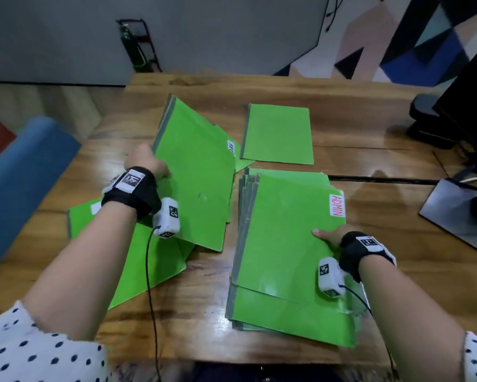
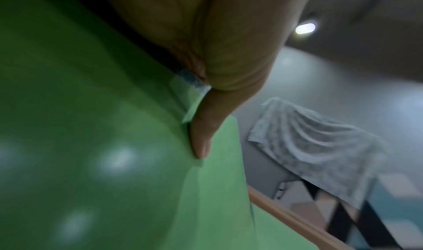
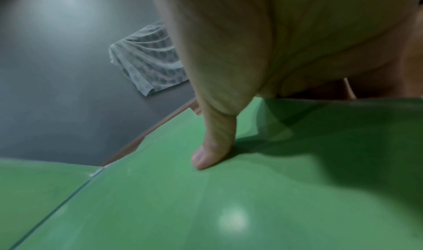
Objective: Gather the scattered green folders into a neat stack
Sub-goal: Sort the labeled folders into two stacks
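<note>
Two hands on green folders
Left hand (image 1: pixel 146 161) grips a tilted folder bundle (image 1: pixel 196 175) at its left edge; right hand (image 1: pixel 329 236) pinches the near-right stack (image 1: pixel 281 244), thumb on top

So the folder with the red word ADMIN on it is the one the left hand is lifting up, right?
Not quite. The ADMIN folder lies on top of the pile under the right hand, whose thumb rests on it. The left hand is lifting a different green folder, tilted up off the table. The head view shows it.
</note>
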